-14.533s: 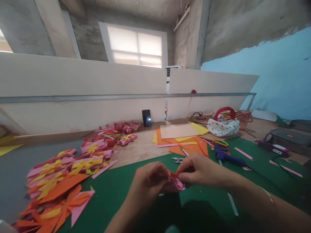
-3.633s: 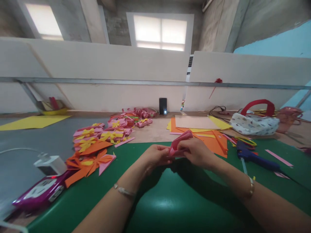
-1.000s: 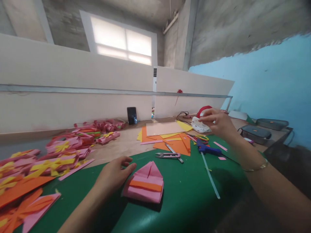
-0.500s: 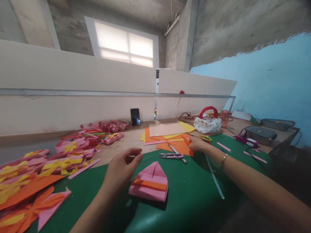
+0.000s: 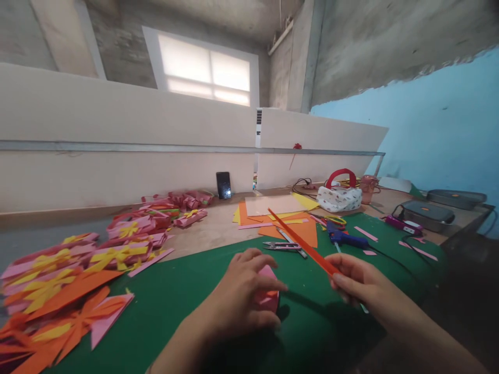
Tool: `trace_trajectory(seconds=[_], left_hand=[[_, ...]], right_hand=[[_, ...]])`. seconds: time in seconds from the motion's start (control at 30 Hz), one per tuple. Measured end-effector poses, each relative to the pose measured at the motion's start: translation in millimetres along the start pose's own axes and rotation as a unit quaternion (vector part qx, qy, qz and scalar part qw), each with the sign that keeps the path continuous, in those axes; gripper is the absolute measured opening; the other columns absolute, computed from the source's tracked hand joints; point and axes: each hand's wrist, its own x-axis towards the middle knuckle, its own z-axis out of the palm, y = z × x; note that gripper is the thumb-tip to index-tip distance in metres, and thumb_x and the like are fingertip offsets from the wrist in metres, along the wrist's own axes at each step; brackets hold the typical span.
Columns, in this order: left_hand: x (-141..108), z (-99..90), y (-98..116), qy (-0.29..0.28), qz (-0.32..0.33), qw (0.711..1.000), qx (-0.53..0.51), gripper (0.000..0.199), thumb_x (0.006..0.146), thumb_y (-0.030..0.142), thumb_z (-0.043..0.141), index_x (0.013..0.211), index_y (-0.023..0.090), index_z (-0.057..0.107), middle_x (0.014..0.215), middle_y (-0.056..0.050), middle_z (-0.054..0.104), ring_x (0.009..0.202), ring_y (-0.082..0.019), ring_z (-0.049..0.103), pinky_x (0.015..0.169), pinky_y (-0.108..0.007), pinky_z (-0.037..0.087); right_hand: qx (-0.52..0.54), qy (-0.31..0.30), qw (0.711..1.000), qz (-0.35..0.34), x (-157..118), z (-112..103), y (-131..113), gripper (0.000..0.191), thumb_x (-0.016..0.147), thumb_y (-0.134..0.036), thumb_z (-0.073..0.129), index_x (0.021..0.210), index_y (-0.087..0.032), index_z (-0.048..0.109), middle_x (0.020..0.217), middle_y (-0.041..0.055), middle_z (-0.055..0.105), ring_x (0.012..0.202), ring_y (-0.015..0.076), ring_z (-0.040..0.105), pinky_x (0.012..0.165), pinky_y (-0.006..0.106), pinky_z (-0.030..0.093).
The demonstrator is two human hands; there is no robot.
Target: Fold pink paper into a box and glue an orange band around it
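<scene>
In the head view my right hand (image 5: 356, 280) pinches one end of a narrow orange strip (image 5: 298, 236), which looks like felt or thick paper. The strip slants up and left, above the green mat. My left hand (image 5: 249, 291) is over a folded pink piece (image 5: 267, 298) with an orange band, its fingers apart. The hand hides most of that piece, and whether the fingers touch it I cannot tell. Just beyond the hands lie pink thread snips (image 5: 281, 245) and a pale, slim cutter-like tool (image 5: 292, 242). A blue glue gun (image 5: 346, 237) rests beyond my right hand.
Orange sheets (image 5: 307, 228) and a pale board (image 5: 268, 204) lie at the back. Pink pieces with yellow bows (image 5: 117, 254) pile up on the left, near orange cutouts (image 5: 83, 317). A phone (image 5: 223, 185) leans on the partition. A white patterned bag (image 5: 339, 198) stands back right.
My right hand has come back toward me from the orange sheets with an orange strip in it. My left hand has moved right, over the pink piece. The glue gun now shows.
</scene>
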Motion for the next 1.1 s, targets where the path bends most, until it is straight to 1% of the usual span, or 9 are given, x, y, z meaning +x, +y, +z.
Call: trace_trajectory(seconds=[0.07, 0.2, 0.3, 0.4, 0.53, 0.7, 0.83, 1.0, 1.1], left_hand=[[0.5, 5.4, -8.9, -0.014, -0.028, 0.996, 0.082, 0.009, 0.074, 0.03, 0.063, 0.072, 0.031, 0.072, 0.101, -0.002, 0.064, 0.104, -0.027, 0.047, 0.089, -0.043, 0.034], [0.8, 0.5, -26.9, 0.115, -0.195, 0.962, 0.151, 0.021, 0.078, 0.02, 0.05, 0.079, 0.021, 0.071, 0.097, -0.009, 0.065, 0.099, -0.028, 0.05, 0.086, -0.041, 0.038], [2.1, -6.0, -24.4, 0.237, -0.181, 0.951, 0.075, 0.025, 0.084, 0.031, 0.046, 0.089, 0.019, 0.067, 0.098, -0.009, 0.064, 0.096, -0.024, 0.053, 0.086, -0.035, 0.04], [4.3, -1.3, -16.8, 0.135, -0.085, 0.987, -0.006, 0.029, 0.08, 0.036, 0.054, 0.103, 0.023, 0.063, 0.111, -0.007, 0.061, 0.101, -0.022, 0.053, 0.086, -0.031, 0.04], [6.1, 13.2, -19.0, -0.043, -0.078, 0.996, 0.015, 0.024, 0.083, 0.027, 0.047, 0.093, 0.027, 0.069, 0.08, -0.004, 0.066, 0.079, -0.019, 0.057, 0.07, -0.028, 0.04], [4.8, 19.2, -26.4, -0.067, -0.141, 0.987, 0.026, 0.031, 0.085, 0.029, 0.04, 0.083, 0.023, 0.071, 0.082, -0.006, 0.064, 0.075, -0.019, 0.057, 0.065, -0.027, 0.039], [5.2, 17.2, -23.1, -0.039, -0.176, 0.983, 0.032, 0.029, 0.082, 0.024, 0.04, 0.083, 0.021, 0.069, 0.084, -0.007, 0.065, 0.076, -0.019, 0.058, 0.065, -0.027, 0.038], [5.2, 12.3, -16.5, -0.049, -0.275, 0.958, 0.069, 0.029, 0.079, 0.036, 0.045, 0.064, 0.021, 0.065, 0.064, -0.004, 0.063, 0.057, -0.018, 0.053, 0.049, -0.026, 0.025], [4.2, 12.3, -13.3, -0.043, -0.284, 0.955, 0.07, 0.028, 0.076, 0.037, 0.047, 0.061, 0.02, 0.063, 0.063, -0.005, 0.062, 0.056, -0.017, 0.052, 0.049, -0.026, 0.022]], right_hand=[[-0.029, 0.001, 1.0, 0.008, -3.5, -1.3, 7.4, 0.03, 0.083, -0.041, 0.053, 0.104, -0.02, 0.052, 0.071, -0.0022, 0.053, 0.053, 0.0091, 0.045, 0.046, 0.02, 0.031], [-0.129, -0.002, 0.991, -0.017, -3.4, 3.7, 14.6, 0.027, 0.088, -0.043, 0.043, 0.091, -0.019, 0.056, 0.067, -0.0021, 0.053, 0.052, 0.0102, 0.045, 0.048, 0.022, 0.033], [-0.237, 0.018, 0.968, -0.074, 0.5, 11.5, 8.2, 0.028, 0.089, -0.038, 0.042, 0.076, -0.019, 0.058, 0.064, -0.001, 0.054, 0.057, 0.0128, 0.048, 0.052, 0.023, 0.034], [-0.301, 0.018, 0.943, -0.143, 6.0, 14.3, -1.3, 0.024, 0.088, -0.031, 0.044, 0.076, -0.019, 0.061, 0.068, 0.0003, 0.059, 0.064, 0.0142, 0.052, 0.058, 0.023, 0.037], [-0.324, -0.065, 0.925, -0.186, 26.9, -13.8, -3.4, 0.028, 0.09, -0.033, 0.04, 0.093, -0.018, 0.065, 0.08, 0.0029, 0.065, 0.07, 0.0144, 0.058, 0.062, 0.022, 0.042], [-0.569, 0.155, 0.803, -0.084, 75.1, -91.9, 18.8, 0.033, 0.089, -0.025, 0.04, 0.115, -0.015, 0.057, 0.114, 0.0142, 0.06, 0.105, 0.0251, 0.054, 0.083, 0.032, 0.042], [-0.609, 0.165, 0.776, -0.029, 99.6, -124.4, 41.1, 0.041, 0.075, -0.006, 0.046, 0.115, -0.009, 0.057, 0.099, 0.0207, 0.063, 0.093, 0.0322, 0.059, 0.074, 0.038, 0.042], [-0.585, 0.173, 0.791, -0.032, 81.5, -121.5, 42.4, 0.041, 0.079, -0.015, 0.046, 0.12, -0.013, 0.053, 0.102, 0.0162, 0.064, 0.094, 0.0294, 0.058, 0.075, 0.035, 0.043], [-0.391, 0.156, 0.907, -0.014, 39.7, -101.5, 36.2, 0.032, 0.085, -0.042, 0.043, 0.089, -0.018, 0.064, 0.076, 0.0089, 0.066, 0.078, 0.0269, 0.059, 0.068, 0.035, 0.045]])
